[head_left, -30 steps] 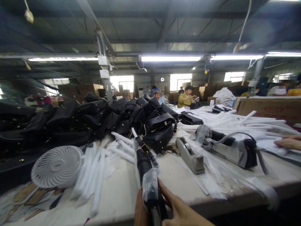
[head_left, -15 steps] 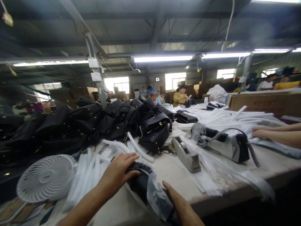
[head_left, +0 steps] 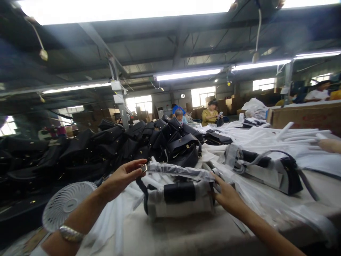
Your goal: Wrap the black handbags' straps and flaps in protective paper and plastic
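A small black handbag sits upright on the table in front of me, its lower body covered in pale wrapping. Its handle, wound in translucent plastic, is stretched across above the bag. My left hand pinches the left end of the handle at a gold metal buckle. At the right end, my right hand has its fingers closed on the wrapped handle, beside the bag's right side. Part of the tape dispenser is hidden behind that hand.
A pile of black handbags spreads across the back left. A white fan stands at left. White tubes cover the table's far right, near another wrapped bag. A co-worker's hand reaches in at the right edge.
The handbag has been turned to lie crosswise, its handle lifted and stretched. My left hand has closed at the buckle, my right hand on the other end. The view has tilted up.
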### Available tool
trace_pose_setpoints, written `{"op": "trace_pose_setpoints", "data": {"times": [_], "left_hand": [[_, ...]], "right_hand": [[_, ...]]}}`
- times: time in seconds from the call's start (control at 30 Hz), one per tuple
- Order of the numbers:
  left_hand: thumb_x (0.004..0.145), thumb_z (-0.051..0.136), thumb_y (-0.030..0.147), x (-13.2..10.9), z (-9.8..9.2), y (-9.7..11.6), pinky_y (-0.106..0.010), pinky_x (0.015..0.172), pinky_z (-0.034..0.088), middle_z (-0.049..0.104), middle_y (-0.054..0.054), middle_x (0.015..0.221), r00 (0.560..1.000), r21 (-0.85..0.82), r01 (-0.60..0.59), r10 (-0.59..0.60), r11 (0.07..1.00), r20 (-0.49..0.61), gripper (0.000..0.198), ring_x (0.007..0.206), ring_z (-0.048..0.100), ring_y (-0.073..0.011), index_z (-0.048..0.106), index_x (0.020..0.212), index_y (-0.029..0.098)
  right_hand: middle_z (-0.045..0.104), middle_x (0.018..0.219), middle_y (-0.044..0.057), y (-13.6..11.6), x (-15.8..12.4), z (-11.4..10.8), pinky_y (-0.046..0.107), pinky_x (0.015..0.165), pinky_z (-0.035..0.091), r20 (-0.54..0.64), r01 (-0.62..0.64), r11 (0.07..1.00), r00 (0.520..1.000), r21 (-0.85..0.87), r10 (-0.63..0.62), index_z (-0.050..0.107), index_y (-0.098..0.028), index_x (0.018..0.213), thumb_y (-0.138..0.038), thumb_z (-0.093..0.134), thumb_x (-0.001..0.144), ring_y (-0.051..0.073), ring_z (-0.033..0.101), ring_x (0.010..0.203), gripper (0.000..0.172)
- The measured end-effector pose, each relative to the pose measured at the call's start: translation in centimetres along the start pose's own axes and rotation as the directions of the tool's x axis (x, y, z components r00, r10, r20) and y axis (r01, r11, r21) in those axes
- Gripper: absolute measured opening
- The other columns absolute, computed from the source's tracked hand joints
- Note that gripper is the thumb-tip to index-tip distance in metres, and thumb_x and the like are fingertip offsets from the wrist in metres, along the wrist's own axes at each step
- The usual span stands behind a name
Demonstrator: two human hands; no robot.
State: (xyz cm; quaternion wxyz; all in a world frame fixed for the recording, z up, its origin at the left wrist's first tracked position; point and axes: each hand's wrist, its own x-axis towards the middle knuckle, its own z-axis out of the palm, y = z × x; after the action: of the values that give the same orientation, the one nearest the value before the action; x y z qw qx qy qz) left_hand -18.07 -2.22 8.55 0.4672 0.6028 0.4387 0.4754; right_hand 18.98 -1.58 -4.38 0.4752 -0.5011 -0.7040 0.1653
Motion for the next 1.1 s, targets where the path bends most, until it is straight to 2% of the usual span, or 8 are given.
{"op": "trace_pose_setpoints", "data": {"times": [0.17, 0.27, 0.33, 0.43, 0.57, 0.7, 0.8, 1.1], "left_hand": [[0.07, 0.083, 0.037, -0.1, 0.7, -0.1, -0.033, 0.096, 0.047, 0.073, -0.006, 0.105, 0.998, -0.1, 0.057, -0.054, 0.993, 0.031, 0.046, 0.092, 0.067, -0.0178, 0.071, 0.111, 0.018], [0.07, 0.083, 0.036, 0.2, 1.0, 0.1, -0.033, 0.094, 0.048, 0.072, -0.007, 0.107, 0.993, -0.114, 0.087, -0.078, 0.99, 0.085, 0.047, 0.09, 0.067, -0.0173, 0.071, 0.111, 0.017], [0.073, 0.082, 0.036, 0.4, 1.0, 0.2, -0.031, 0.092, 0.048, 0.071, -0.008, 0.108, 0.99, -0.114, 0.099, -0.086, 0.989, 0.107, 0.045, 0.09, 0.066, -0.0167, 0.07, 0.111, 0.016], [0.076, 0.078, 0.037, 0.6, 1.1, -0.1, -0.029, 0.086, 0.048, 0.07, -0.007, 0.105, 0.987, -0.102, 0.102, -0.088, 0.99, 0.132, 0.039, 0.088, 0.064, -0.0155, 0.07, 0.11, 0.017], [0.077, 0.077, 0.036, 0.7, 1.2, -0.3, -0.025, 0.078, 0.046, 0.067, -0.004, 0.098, 0.98, -0.085, 0.093, -0.076, 0.992, 0.184, 0.036, 0.084, 0.06, -0.0141, 0.07, 0.107, 0.018], [0.078, 0.076, 0.035, 0.9, 0.9, 0.1, -0.026, 0.08, 0.044, 0.066, -0.005, 0.1, 0.969, -0.09, 0.1, -0.076, 0.991, 0.237, 0.035, 0.087, 0.059, -0.0149, 0.068, 0.107, 0.017], [0.076, 0.077, 0.031, 1.2, 0.4, 0.3, -0.026, 0.08, 0.044, 0.065, -0.004, 0.096, 0.96, -0.097, 0.11, -0.08, 0.989, 0.27, 0.037, 0.086, 0.059, -0.0147, 0.066, 0.108, 0.017], [0.073, 0.078, 0.024, 1.7, 0.5, -0.3, -0.026, 0.076, 0.043, 0.066, -0.004, 0.092, 0.955, -0.083, 0.06, -0.033, 0.995, 0.294, 0.032, 0.086, 0.061, -0.0159, 0.066, 0.101, 0.015]], "right_hand": [[0.055, 0.137, 0.009, -3.9, -0.4, 2.0, 0.049, 0.111, 0.037, -0.332, 0.183, 0.982, 0.93, 0.053, -0.155, 0.053, -0.024, 0.134, -0.027, 0.056, 0.087, 0.029, 0.05, 0.128, 0.048], [0.071, 0.103, 0.01, -8.2, -0.4, 4.1, 0.035, 0.073, 0.058, 0.057, -0.007, 0.893, 0.998, 0.45, -0.021, 0.068, -0.02, 0.112, -0.043, 0.06, 0.089, 0.023, 0.07, 0.085, 0.033], [0.072, 0.1, 0.01, -10.5, 0.4, 5.8, 0.027, 0.062, 0.056, 0.378, -0.307, 0.708, 0.924, 0.636, 0.061, 0.069, -0.017, 0.108, -0.05, 0.064, 0.087, 0.018, 0.07, 0.077, 0.04], [0.07, 0.111, 0.01, -12.5, 2.2, 8.4, 0.021, 0.067, 0.055, 0.545, -0.545, 0.313, 0.833, 0.777, 0.097, 0.068, -0.016, 0.108, -0.049, 0.071, 0.083, 0.013, 0.068, 0.081, 0.041], [0.069, 0.093, 0.004, -13.9, 3.9, 10.7, 0.014, 0.065, 0.054, 0.54, -0.526, -0.125, 0.823, 0.841, 0.176, 0.068, -0.014, 0.091, -0.031, 0.081, 0.077, 0.009, 0.067, 0.075, 0.025], [0.066, 0.079, -0.002, -15.1, 4.2, 12.0, 0.011, 0.057, 0.053, 0.503, -0.419, -0.321, 0.828, 0.849, 0.25, 0.065, -0.015, 0.084, -0.021, 0.084, 0.073, 0.005, 0.063, 0.064, 0.022], [0.066, 0.079, -0.005, -15.5, 4.4, 12.4, 0.011, 0.057, 0.051, 0.445, -0.369, -0.283, 0.85, 0.885, 0.283, 0.065, -0.018, 0.083, -0.021, 0.087, 0.068, 0.004, 0.062, 0.064, 0.028], [0.071, 0.09, 0.004, -15.5, 4.7, 11.1, 0.027, 0.084, 0.049, 0.363, -0.4, 0.309, 0.916, 0.863, 0.172, 0.075, -0.014, 0.091, -0.043, 0.085, 0.068, 0.016, 0.062, 0.091, 0.038]]}}
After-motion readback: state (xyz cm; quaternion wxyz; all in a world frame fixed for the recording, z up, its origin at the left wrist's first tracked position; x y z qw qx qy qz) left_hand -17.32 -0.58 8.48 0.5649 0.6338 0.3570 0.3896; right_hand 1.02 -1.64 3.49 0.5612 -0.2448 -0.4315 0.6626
